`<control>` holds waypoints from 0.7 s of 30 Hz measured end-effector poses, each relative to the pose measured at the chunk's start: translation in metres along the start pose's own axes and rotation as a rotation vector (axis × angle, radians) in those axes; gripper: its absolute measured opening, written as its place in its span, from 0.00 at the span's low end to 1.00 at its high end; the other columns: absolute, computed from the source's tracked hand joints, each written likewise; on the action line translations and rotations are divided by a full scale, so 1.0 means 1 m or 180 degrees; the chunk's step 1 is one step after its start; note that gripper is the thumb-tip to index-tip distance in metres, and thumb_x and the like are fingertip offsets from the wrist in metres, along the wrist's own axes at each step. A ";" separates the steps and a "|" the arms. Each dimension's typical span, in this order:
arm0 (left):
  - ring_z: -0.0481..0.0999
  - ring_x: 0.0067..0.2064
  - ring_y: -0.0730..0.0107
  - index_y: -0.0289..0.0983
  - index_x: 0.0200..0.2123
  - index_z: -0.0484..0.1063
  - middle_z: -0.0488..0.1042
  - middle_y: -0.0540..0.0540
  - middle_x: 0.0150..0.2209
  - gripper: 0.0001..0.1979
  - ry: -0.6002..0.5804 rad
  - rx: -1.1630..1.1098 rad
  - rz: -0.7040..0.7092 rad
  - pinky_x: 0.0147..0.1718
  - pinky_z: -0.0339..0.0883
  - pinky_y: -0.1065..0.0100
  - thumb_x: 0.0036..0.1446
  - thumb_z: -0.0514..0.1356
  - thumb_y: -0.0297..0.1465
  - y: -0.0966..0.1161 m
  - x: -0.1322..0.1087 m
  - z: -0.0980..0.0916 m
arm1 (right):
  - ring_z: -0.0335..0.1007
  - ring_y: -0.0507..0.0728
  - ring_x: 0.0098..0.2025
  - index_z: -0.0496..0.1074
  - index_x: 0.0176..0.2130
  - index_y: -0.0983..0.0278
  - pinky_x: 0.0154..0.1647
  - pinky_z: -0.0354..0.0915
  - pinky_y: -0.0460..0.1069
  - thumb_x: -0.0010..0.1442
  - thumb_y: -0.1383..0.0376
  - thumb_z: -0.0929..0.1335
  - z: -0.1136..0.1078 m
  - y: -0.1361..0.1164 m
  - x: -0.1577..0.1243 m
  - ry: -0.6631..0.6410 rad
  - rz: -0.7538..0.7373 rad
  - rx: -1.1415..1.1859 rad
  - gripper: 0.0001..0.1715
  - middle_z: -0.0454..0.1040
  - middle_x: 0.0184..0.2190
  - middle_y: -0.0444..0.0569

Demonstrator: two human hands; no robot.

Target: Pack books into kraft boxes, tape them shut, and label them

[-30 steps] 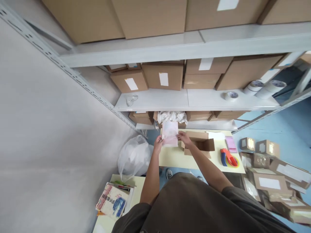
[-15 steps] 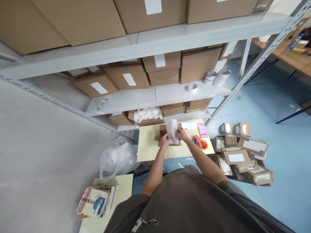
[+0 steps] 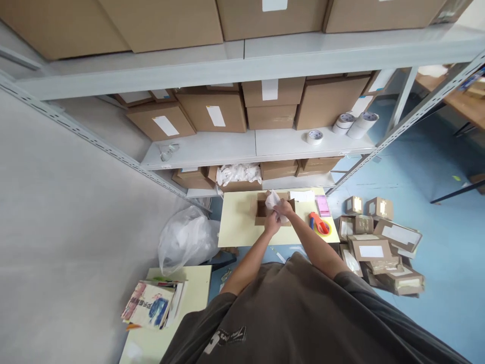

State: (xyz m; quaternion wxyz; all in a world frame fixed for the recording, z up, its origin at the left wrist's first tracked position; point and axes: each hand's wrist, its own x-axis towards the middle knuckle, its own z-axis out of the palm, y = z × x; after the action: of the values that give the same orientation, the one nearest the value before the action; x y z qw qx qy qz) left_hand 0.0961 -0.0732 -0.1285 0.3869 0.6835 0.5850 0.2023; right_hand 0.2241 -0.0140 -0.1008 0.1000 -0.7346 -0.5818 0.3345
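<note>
the left hand (image 3: 272, 223) and right hand (image 3: 284, 208) are drawn close together, both gripping a crumpled white wrap (image 3: 271, 199). it sits over the right part of an open cardboard box (image 3: 260, 221); whether it dips below the rim, i cannot tell. leftward, a broad stretch of pale table (image 3: 235, 217) reaches its edge; the near side offers just a narrow strip. the red tape dispenser (image 3: 319, 223) takes up the right end, near a pink pad (image 3: 323, 204).

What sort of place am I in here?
Probably a packing room: grey metal shelving holding large brown cardboard boxes, an orange and blue tape dispenser, and piled, taped brown cardboard parcels.
</note>
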 end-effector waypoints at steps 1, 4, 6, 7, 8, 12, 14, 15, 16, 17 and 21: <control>0.77 0.63 0.51 0.38 0.63 0.76 0.77 0.36 0.62 0.29 -0.0071 -0.0024 0.0102 0.65 0.69 0.52 0.58 0.64 0.18 -0.002 0.002 0.000 | 0.82 0.66 0.45 0.75 0.55 0.68 0.40 0.71 0.50 0.63 0.61 0.73 -0.001 0.000 0.002 -0.0012 0.0074 -0.0125 0.23 0.84 0.45 0.60; 0.76 0.65 0.54 0.40 0.65 0.76 0.76 0.37 0.65 0.32 -0.0254 -0.0219 0.0296 0.67 0.68 0.52 0.57 0.64 0.18 -0.007 0.005 -0.001 | 0.82 0.66 0.50 0.74 0.58 0.68 0.47 0.72 0.51 0.64 0.67 0.71 -0.005 0.001 0.005 -0.0057 0.0176 -0.0420 0.22 0.83 0.50 0.62; 0.79 0.61 0.55 0.40 0.63 0.78 0.79 0.38 0.62 0.28 -0.0383 -0.0309 0.0214 0.63 0.71 0.55 0.60 0.64 0.20 -0.014 0.006 -0.009 | 0.82 0.67 0.54 0.74 0.59 0.66 0.51 0.72 0.51 0.66 0.68 0.70 -0.008 0.003 0.005 -0.0117 0.0044 -0.0634 0.22 0.83 0.51 0.61; 0.81 0.59 0.55 0.39 0.61 0.80 0.82 0.39 0.59 0.24 -0.0400 -0.0306 0.0131 0.61 0.72 0.56 0.62 0.64 0.22 -0.018 0.006 -0.016 | 0.81 0.67 0.54 0.74 0.60 0.65 0.52 0.72 0.52 0.67 0.68 0.69 -0.008 0.003 0.005 -0.0157 -0.0052 -0.0773 0.22 0.83 0.51 0.61; 0.82 0.56 0.56 0.39 0.58 0.82 0.83 0.39 0.56 0.21 -0.0365 -0.0275 0.0041 0.60 0.73 0.58 0.63 0.63 0.23 -0.024 0.006 -0.025 | 0.81 0.67 0.55 0.73 0.61 0.65 0.53 0.71 0.53 0.68 0.68 0.69 -0.008 0.003 0.005 -0.0195 -0.0162 -0.0924 0.22 0.83 0.52 0.61; 0.82 0.55 0.56 0.39 0.54 0.84 0.84 0.40 0.53 0.18 0.0152 0.0004 -0.0173 0.60 0.73 0.59 0.66 0.59 0.24 -0.050 0.010 -0.068 | 0.80 0.65 0.57 0.72 0.64 0.64 0.56 0.71 0.54 0.70 0.66 0.69 0.005 0.000 0.005 -0.0361 -0.0441 -0.1332 0.25 0.82 0.54 0.60; 0.80 0.58 0.55 0.39 0.55 0.83 0.83 0.39 0.54 0.19 0.0381 0.0179 -0.0166 0.62 0.71 0.58 0.66 0.58 0.23 -0.063 0.013 -0.085 | 0.78 0.64 0.60 0.70 0.67 0.63 0.59 0.70 0.54 0.67 0.65 0.73 0.014 -0.003 0.006 -0.0396 -0.0468 -0.1362 0.31 0.80 0.58 0.60; 0.78 0.59 0.54 0.38 0.56 0.82 0.82 0.39 0.56 0.20 0.0470 0.0244 -0.0162 0.63 0.70 0.58 0.65 0.58 0.23 -0.069 0.015 -0.091 | 0.77 0.65 0.62 0.68 0.68 0.62 0.60 0.70 0.54 0.65 0.64 0.75 0.018 -0.005 0.006 -0.0394 -0.0474 -0.1357 0.36 0.79 0.61 0.60; 0.77 0.61 0.54 0.37 0.57 0.82 0.81 0.38 0.57 0.21 0.0541 0.0284 -0.0159 0.65 0.69 0.58 0.64 0.58 0.23 -0.074 0.016 -0.096 | 0.75 0.66 0.64 0.68 0.69 0.61 0.62 0.69 0.55 0.63 0.64 0.77 0.022 -0.005 0.006 -0.0374 -0.0498 -0.1347 0.39 0.77 0.64 0.60; 0.76 0.63 0.53 0.37 0.58 0.81 0.80 0.38 0.59 0.22 0.0597 0.0299 -0.0167 0.66 0.68 0.58 0.64 0.58 0.23 -0.078 0.018 -0.099 | 0.73 0.67 0.66 0.68 0.69 0.61 0.63 0.69 0.56 0.61 0.64 0.77 0.024 -0.006 0.006 -0.0338 -0.0536 -0.1336 0.41 0.75 0.65 0.60; 0.70 0.70 0.51 0.34 0.68 0.72 0.73 0.34 0.67 0.29 0.0712 0.0202 -0.0420 0.70 0.62 0.56 0.63 0.60 0.26 -0.092 0.022 -0.100 | 0.71 0.68 0.67 0.75 0.64 0.62 0.67 0.67 0.58 0.62 0.67 0.74 0.023 0.003 0.001 0.0037 -0.0770 -0.1094 0.32 0.75 0.65 0.60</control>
State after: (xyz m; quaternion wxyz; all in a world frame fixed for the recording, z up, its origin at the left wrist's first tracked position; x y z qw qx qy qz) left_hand -0.0308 -0.0212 -0.1415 0.3099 0.6286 0.6743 0.2327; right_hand 0.2126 -0.0197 -0.1206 0.0160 -0.6675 -0.7137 0.2117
